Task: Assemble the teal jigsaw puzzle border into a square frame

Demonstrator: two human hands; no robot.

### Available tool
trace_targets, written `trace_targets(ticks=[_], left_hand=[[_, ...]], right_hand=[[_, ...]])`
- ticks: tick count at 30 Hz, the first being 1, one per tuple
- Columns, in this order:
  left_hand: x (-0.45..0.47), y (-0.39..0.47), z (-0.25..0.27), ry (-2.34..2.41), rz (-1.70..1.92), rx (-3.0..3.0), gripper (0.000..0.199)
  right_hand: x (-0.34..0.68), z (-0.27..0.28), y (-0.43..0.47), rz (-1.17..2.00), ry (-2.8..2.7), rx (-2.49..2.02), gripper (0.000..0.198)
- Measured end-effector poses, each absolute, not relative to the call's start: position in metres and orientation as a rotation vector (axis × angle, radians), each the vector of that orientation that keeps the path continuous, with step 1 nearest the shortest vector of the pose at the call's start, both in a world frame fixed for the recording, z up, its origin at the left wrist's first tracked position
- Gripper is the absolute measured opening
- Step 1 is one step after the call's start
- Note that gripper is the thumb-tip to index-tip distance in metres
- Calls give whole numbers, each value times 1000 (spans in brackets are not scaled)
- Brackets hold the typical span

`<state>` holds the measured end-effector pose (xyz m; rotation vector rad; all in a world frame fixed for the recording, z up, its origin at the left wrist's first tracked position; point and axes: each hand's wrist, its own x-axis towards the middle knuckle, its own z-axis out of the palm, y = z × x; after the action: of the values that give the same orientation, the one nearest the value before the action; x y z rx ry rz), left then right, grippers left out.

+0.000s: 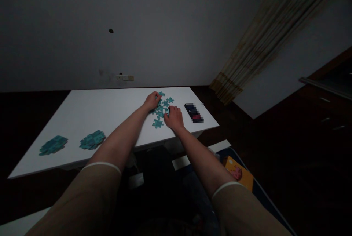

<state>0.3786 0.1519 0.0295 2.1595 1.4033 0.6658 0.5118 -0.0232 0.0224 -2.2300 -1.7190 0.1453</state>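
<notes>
Teal jigsaw puzzle pieces (157,123) lie loosely spread on the white table (110,109), between and around my two hands. My left hand (152,101) rests at the far left side of this spread, its fingers curled and pinched together. What they hold, if anything, is too small to make out. On the near right side, my right hand (175,118) is closed, with a puzzle piece (168,111) between thumb and fingers. Other pieces lie flat close to both hands, partly hidden by them.
Two heaps of teal pieces, a left heap (53,145) and a right heap (92,140), sit near the table's front left. A dark phone (194,113), partly pixelated, lies right of my right hand. Below the table's right side is an orange box (242,175).
</notes>
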Motion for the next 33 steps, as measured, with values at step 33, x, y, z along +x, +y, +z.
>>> trace_targets(ticks=[33], left_hand=[[395, 151, 49, 1209, 8, 2571, 53]], right_hand=[[519, 8, -14, 71, -1703, -2192, 43]])
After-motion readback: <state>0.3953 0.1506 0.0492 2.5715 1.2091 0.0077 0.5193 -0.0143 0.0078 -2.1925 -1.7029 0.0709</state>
